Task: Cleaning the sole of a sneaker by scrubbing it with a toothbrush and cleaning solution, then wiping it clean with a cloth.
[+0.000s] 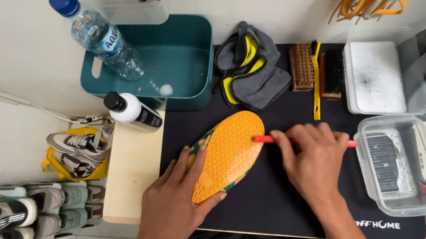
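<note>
Taking the black mat as the landmark: well off its left edge, pairs of sneakers sit on the floor. Just left of the mat stands a water bottle with a blue cap, leaning over a teal tub, and a white bottle with a black cap lies at the mat's upper left corner. On the mat's left part a shoe with an orange sole lies sole up. The left hand presses it, fingers spread along its near edge. Behind the shoe lies a grey and yellow cloth. The right hand, fingers clamped together, grips a red-handled brush whose tip touches the sole. At the mat's far edge lie two scrub brushes. At its right edge, a clear tub holds soapy water and another brush.
</note>
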